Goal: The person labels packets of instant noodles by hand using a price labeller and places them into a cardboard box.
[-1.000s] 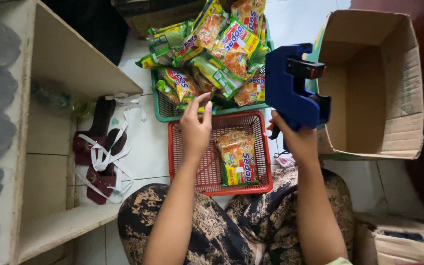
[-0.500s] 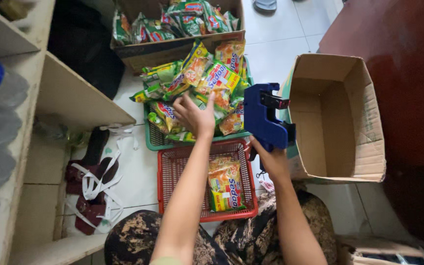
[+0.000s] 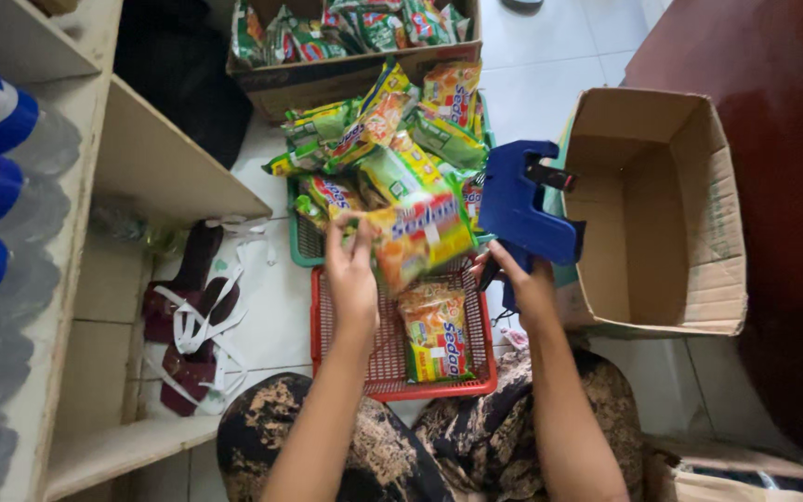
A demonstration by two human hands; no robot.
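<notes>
noodle packet (image 3: 417, 237) hiding green basket (image 3: 304, 244), price gun (image 3: 522, 204) handle covered

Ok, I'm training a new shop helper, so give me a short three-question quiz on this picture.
1. True or false: the red basket is empty.
2. What does the right hand hold: (a) scissors, (b) a blue price-label gun, (c) a bottle?
3. What is the left hand gripping?

Key:
1. False: noodle packets lie in it.
2. b
3. A yellow-and-green instant noodle packet, lifted over the baskets.
</notes>
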